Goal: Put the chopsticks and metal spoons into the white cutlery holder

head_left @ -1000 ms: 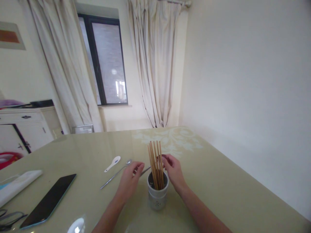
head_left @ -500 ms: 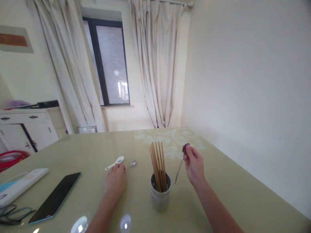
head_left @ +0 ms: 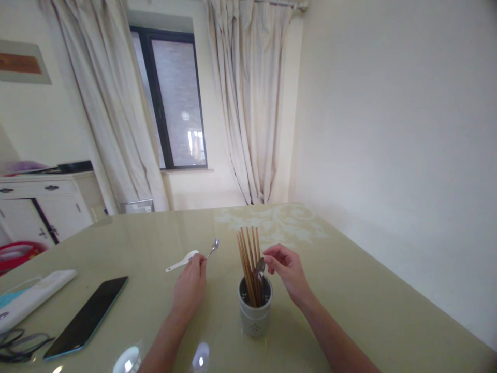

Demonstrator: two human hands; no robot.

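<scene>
A grey cup [head_left: 254,320] stands on the table with several wooden chopsticks [head_left: 245,261] upright in it. Among them is a metal spoon [head_left: 260,267], its bowl upward above the rim. My right hand [head_left: 286,270] is just right of that spoon, its curved thumb and index finger apart and close to the bowl. To the left of the cup, my left hand [head_left: 191,277] pinches a small metal spoon [head_left: 213,248], whose bowl points up and away from me. Beside these fingers lies a white spoon [head_left: 179,263], partly hidden by the hand.
On the left of the table [head_left: 135,248] lie a dark-screened phone [head_left: 87,317], a long white object [head_left: 41,298] and some black-framed glasses or cord [head_left: 21,344]. A wall [head_left: 396,155] runs along the right side. Curtains and a window are behind.
My right hand has moved left to the cup; the spoon it held now stands among the chopsticks. The small metal spoon in my left hand has tilted upward off the table.
</scene>
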